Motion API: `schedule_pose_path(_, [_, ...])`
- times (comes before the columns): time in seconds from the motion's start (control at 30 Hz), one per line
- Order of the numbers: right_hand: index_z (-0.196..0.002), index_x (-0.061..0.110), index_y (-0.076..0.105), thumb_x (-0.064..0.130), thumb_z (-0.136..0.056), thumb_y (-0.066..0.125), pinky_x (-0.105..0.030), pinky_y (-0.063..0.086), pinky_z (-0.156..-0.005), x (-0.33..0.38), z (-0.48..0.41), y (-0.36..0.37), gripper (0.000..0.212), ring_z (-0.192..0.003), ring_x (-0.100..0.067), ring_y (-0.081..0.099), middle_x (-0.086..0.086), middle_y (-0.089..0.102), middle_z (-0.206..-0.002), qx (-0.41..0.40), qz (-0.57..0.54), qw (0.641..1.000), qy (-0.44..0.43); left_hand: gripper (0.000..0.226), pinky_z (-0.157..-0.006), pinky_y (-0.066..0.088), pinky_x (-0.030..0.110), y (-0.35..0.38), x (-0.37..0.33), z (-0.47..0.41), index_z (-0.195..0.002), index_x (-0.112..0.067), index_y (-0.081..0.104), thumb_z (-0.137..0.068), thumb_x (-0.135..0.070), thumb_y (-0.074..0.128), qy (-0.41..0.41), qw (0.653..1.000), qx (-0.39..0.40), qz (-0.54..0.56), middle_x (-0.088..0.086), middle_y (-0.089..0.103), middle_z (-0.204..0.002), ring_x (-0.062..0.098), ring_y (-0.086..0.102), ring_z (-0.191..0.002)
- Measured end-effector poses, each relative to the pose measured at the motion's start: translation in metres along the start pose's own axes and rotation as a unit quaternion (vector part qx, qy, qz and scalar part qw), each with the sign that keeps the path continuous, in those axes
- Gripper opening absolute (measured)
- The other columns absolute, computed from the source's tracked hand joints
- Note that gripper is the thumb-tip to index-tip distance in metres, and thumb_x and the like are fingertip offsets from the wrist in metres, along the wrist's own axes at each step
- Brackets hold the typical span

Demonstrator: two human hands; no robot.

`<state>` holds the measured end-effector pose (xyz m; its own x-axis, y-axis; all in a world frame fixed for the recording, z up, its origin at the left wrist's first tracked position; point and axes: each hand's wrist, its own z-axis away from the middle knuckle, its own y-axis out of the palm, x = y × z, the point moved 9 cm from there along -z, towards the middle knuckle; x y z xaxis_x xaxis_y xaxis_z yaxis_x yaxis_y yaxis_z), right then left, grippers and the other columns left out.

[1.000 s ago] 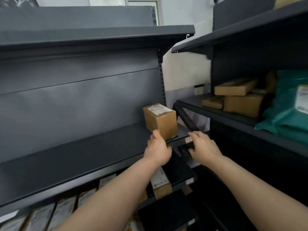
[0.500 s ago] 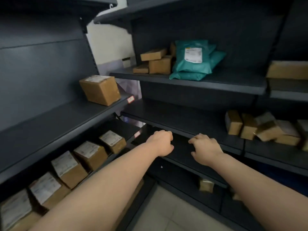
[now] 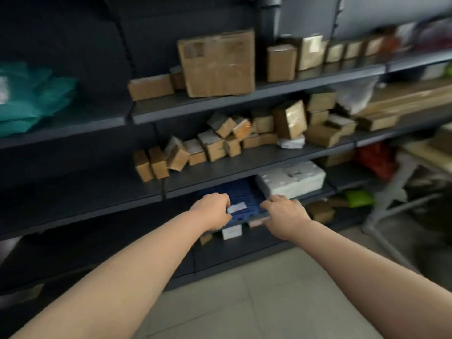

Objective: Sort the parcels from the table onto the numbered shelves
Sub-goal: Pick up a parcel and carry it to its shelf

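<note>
many cardboard boxes [image 3: 220, 140] crowd dark shelves [image 3: 244, 162].

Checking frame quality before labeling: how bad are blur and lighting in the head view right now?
Head view: motion blur smears the whole frame, worst at the right edge, where the top-shelf boxes streak; labels are unreadable. The left shelving is dim, nearly black. Wide-angle distortion bows the shelf lines. The left hand and right hand are soft but distinguishable.
</note>
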<state>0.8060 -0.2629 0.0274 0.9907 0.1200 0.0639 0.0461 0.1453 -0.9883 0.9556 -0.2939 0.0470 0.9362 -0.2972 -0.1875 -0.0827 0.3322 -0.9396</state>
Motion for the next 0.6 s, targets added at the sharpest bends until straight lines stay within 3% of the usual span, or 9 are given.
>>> schedule_pose_path(0.07, [-0.130,0.024,0.049,0.030,-0.090,0.054,-0.042,0.039,-0.098,-0.080,0.029,0.003,0.041,-0.126,-0.025,0.043,-0.003,0.049,-0.130,0.013,-0.009,0.998,0.064,0.045,-0.089,0.047,0.036,0.013,-0.073,-0.030,-0.137,-0.018,0.043,-0.096,-0.029,0.055,0.033,0.999,0.012,0.018,0.003,0.050,-0.135,0.023,0.051,-0.117])
schedule_pose_path(0.17, [-0.128,0.025,0.052,0.030,-0.089,0.052,-0.042,0.040,-0.096,-0.192,0.078,0.000,0.039,-0.125,-0.025,0.044,-0.002,0.050,-0.128,0.000,-0.023,0.987,0.156,0.046,-0.086,0.049,0.036,0.036,-0.183,-0.066,-0.136,-0.017,0.043,-0.094,-0.032,0.056,0.093,0.995,0.027,0.021,0.006,0.052,-0.132,0.025,0.055,-0.111])
schedule_pose_path(0.3, [-0.132,0.029,0.051,0.030,-0.091,0.050,-0.042,0.040,-0.096,-0.316,0.148,-0.003,0.041,-0.125,-0.025,0.046,-0.001,0.051,-0.130,-0.022,-0.041,0.963,0.267,0.046,-0.095,0.048,0.041,0.060,-0.316,-0.095,-0.133,-0.017,0.045,-0.092,-0.031,0.058,0.161,0.986,0.031,0.024,0.008,0.054,-0.130,0.029,0.055,-0.115])
schedule_pose_path(0.6, [-0.134,0.032,0.050,0.037,-0.088,0.053,-0.041,0.042,-0.099,-0.484,0.274,0.007,0.046,-0.127,-0.024,0.045,0.001,0.050,-0.135,-0.051,-0.091,0.889,0.445,0.042,-0.082,0.045,0.036,0.092,-0.538,-0.130,-0.131,-0.017,0.044,-0.094,-0.031,0.056,0.292,0.954,0.059,-0.028,0.007,0.055,-0.128,0.028,0.055,-0.114])
